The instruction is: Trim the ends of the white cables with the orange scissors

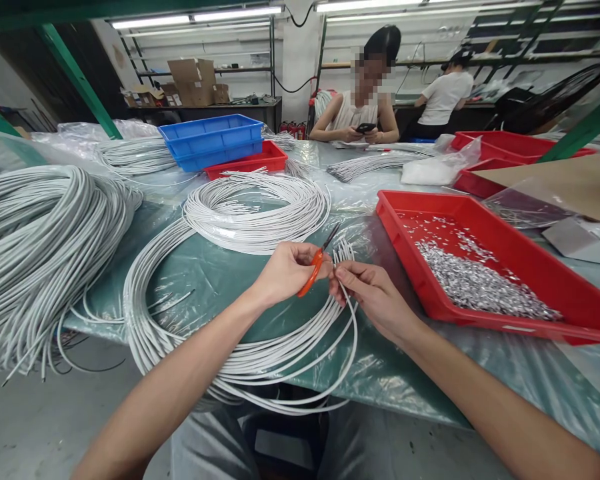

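Orange-handled scissors (311,273) are held in my left hand (291,270), their dark blades pointing up and to the right. My right hand (367,287) pinches the end of a white cable (354,327) close to my left fingertips. That cable curves down from my fingers and joins a large coil of white cables (145,300) lying in front of me, partly over the table's front edge. Several cable ends (345,251) fan out just behind my hands. Both hands nearly touch; the exact tip between the fingers is too small to make out.
A red tray (405,267) with small silvery pieces stands at the right. Behind my hands lies another cable coil (260,213), with a big bundle (35,253) at the left. Blue bins (213,143) stand farther back. Across the table a person (363,113) holds a phone.
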The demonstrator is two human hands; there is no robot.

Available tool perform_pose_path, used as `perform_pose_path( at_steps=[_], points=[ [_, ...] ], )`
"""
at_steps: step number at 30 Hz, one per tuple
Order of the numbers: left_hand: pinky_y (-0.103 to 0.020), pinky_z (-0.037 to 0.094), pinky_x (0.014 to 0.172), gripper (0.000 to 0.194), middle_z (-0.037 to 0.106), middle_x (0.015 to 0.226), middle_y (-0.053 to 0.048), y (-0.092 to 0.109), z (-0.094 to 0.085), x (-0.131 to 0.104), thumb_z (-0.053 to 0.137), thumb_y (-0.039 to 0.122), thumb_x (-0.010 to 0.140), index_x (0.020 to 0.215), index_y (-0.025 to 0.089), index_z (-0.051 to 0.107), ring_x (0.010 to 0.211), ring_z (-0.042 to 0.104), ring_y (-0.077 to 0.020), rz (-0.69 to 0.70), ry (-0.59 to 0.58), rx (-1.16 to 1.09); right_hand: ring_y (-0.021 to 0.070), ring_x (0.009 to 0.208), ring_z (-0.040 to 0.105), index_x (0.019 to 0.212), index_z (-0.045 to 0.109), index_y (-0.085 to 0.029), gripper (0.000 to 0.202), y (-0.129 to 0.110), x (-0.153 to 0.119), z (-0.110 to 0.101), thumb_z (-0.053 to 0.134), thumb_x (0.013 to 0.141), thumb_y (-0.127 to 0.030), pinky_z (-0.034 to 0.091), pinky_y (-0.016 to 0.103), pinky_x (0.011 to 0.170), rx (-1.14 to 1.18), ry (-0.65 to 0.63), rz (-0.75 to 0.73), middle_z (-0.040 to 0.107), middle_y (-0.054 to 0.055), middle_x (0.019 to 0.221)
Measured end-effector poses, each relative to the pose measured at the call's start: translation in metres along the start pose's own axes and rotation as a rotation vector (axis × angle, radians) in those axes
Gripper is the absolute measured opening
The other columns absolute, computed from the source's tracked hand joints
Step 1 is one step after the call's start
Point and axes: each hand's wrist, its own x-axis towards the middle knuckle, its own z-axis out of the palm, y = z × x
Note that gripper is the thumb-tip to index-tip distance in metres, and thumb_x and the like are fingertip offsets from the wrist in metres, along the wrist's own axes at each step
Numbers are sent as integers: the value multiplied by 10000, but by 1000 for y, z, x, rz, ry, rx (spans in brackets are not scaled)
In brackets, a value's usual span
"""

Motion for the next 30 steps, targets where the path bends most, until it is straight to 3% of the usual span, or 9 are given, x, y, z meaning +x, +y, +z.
perform_pose_path(
  at_steps=[19,30],
  points=[
    [-197,315,508,207,582,601,7,6,-3,-3,771,248,650,721,101,643,521,431,-48,-26,-48,48,114,508,464,714,641,-177,300,-1,-3,-4,689,829,-450,371,256,516,13,-139,25,572,-6,556],
    [-193,316,507,231,552,561,37,5,-2,-3,808,230,612,708,104,641,504,424,-40,-24,-45,7,107,485,412,701,588,-180,303,4,-1,-8,655,872,-421,345,258,528,256,-285,162,443,-46,517]
  ],
)
